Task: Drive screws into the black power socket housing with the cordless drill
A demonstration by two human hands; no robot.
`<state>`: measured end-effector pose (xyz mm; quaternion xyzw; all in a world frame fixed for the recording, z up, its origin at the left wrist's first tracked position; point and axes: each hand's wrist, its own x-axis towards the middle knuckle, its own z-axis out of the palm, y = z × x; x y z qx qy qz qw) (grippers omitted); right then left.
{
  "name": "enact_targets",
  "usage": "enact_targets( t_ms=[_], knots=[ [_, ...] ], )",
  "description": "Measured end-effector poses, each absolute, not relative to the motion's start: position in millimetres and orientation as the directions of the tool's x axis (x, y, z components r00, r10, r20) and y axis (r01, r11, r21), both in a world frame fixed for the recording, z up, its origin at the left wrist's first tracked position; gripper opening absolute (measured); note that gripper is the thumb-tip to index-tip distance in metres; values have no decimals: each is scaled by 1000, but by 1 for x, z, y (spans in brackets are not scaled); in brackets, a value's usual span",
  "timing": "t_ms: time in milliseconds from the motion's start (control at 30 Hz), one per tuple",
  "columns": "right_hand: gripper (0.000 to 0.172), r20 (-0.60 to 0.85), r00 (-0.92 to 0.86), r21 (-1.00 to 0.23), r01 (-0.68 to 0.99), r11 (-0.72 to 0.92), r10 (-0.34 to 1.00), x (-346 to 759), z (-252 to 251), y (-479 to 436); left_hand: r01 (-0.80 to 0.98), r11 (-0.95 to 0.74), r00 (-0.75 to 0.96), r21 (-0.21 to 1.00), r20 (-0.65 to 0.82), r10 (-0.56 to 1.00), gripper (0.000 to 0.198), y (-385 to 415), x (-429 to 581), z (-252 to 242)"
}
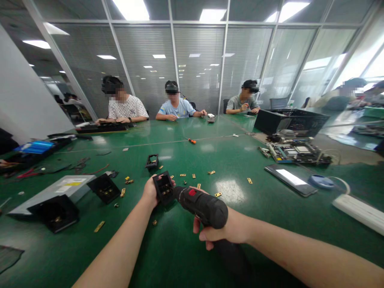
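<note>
My left hand point(151, 191) is closed on the side of a small black box-shaped housing point(163, 185), its open face tilted toward me with brass-coloured parts inside. My right hand point(217, 230) grips a black cordless drill point(204, 207) with a red mark on top. The drill's front end points left at the housing; whether its tip touches a part inside cannot be made out. Around them on the green table point(168, 256) lie brass plates point(218, 195) and a small brass fitting point(155, 222). A similar black housing point(152, 161) stands just beyond my left hand.
To the left, two more black housings point(105, 188) rest by a grey metal box point(57, 190). An orange screwdriver point(192, 141) lies farther back. On the right are a phone point(290, 179), a circuit board point(295, 151), a black case point(289, 121) and a power strip point(360, 212). People sit opposite.
</note>
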<state>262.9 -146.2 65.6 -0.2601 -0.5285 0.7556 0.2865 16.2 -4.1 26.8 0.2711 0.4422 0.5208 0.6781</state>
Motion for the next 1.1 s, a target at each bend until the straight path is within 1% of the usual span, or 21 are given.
enact_targets(
  t_ms=[167, 333, 533, 733, 900, 1100],
  knots=[
    [118, -82, -686, -959, -142, -244, 723, 260, 72, -153, -454, 295, 91, 841, -286, 954, 32, -2, 14, 22],
    [120, -105, -683, -966, -103, -237, 723, 257, 79, -156, -427, 292, 12, 856, -317, 948, 29, 1, 14, 21],
    [120, -105, -672, -968, -100, -231, 733, 257, 79, -156, -452, 281, -15, 847, -322, 947, 22, -3, 18, 25],
    [120, -106, -684, -975, -71, -211, 722, 258, 80, -158, -464, 298, 15, 834, -329, 944, 21, -5, 19, 27],
    [120, -104, -676, -969, -97, -228, 730, 258, 73, -155, -472, 323, 32, 820, -351, 936, 24, -3, 16, 26],
    [117, -83, -674, -975, -96, -198, 734, 259, 74, -154, -501, 271, 61, 822, -279, 958, 30, -2, 14, 23]
  ],
)
